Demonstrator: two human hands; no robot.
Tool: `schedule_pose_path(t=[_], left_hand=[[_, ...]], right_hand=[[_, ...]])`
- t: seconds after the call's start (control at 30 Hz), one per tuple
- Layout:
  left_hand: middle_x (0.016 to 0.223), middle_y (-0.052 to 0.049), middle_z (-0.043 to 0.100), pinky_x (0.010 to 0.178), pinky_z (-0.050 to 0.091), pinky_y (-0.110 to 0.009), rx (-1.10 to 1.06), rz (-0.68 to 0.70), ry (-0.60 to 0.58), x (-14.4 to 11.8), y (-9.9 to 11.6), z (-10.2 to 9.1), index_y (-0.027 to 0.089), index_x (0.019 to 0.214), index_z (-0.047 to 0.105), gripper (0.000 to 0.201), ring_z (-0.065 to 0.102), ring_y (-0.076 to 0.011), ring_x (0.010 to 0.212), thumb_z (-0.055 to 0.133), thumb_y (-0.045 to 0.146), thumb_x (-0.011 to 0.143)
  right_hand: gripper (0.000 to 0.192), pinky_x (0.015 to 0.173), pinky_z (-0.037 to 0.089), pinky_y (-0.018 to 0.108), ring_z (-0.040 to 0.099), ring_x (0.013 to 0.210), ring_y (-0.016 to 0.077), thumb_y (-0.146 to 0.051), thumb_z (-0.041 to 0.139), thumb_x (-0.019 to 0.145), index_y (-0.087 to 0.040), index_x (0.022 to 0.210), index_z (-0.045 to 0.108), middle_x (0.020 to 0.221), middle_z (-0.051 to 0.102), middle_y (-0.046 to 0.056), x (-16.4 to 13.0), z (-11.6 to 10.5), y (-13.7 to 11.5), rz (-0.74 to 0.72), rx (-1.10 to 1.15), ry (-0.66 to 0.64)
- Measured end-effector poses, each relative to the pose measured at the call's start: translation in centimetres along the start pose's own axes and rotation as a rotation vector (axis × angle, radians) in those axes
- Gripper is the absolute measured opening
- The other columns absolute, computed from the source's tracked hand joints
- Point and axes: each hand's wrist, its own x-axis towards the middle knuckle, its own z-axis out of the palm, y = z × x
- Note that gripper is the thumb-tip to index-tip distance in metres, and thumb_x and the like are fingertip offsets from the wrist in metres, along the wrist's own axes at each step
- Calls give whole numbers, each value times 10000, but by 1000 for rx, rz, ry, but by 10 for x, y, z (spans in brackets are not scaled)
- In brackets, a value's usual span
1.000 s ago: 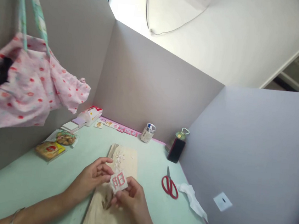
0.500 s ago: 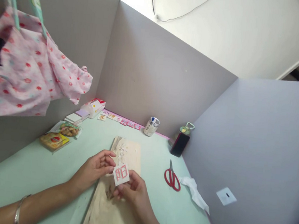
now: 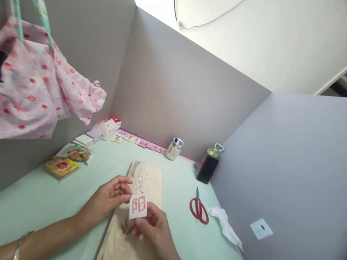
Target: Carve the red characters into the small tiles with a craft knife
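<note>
1. Left hand (image 3: 107, 199): its fingers (image 3: 125, 193) are closed on the left edge of a small white card (image 3: 138, 206) bearing a red cut-out character.
2. Right hand (image 3: 152, 229): its fingers (image 3: 149, 212) pinch the same card from below and to the right, so the card is held between both sets of fingertips, raised above a wooden board (image 3: 130, 249).
3. Wooden board: lies on the pale green counter (image 3: 29, 206) directly beneath the fingers; pale shavings (image 3: 140, 175) sit just beyond them.
4. Red-handled scissors (image 3: 198, 209): flat on the counter, well to the right of the right fingers, beside a crumpled white cloth (image 3: 224, 224).
</note>
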Motion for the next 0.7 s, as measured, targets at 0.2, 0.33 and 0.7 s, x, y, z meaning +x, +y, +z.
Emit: schedule_pose_path(t=[0.2,0.33,0.7], left_hand=[[853,17,624,809,502,-265,5,-7,-11,2,-4,-2,209,1093,568,426,626,-146,836,797,386,780],[1001,-14,613,815,501,-267,24,-35,-53,-1,-8,-3,220,1126,559,442,622,-149,889,781,434,808],[1340,-107,585,1021,467,-401,-60,-97,-361,-2,-4,-5,263,1302,514,664,626,-260,1161,823,483,756]], right_hand=[[428,523,492,232,616,529,139,-520,700,860,-127,1028,673,755,721,82,1,-3,-2,-65,-193,-38],[383,484,492,236,609,496,153,-463,445,1019,-133,956,630,667,684,64,-1,-6,-1,-259,-570,29],[347,641,449,267,615,708,186,-68,505,945,-197,1226,663,829,690,83,-12,-19,7,-842,-1168,237]])
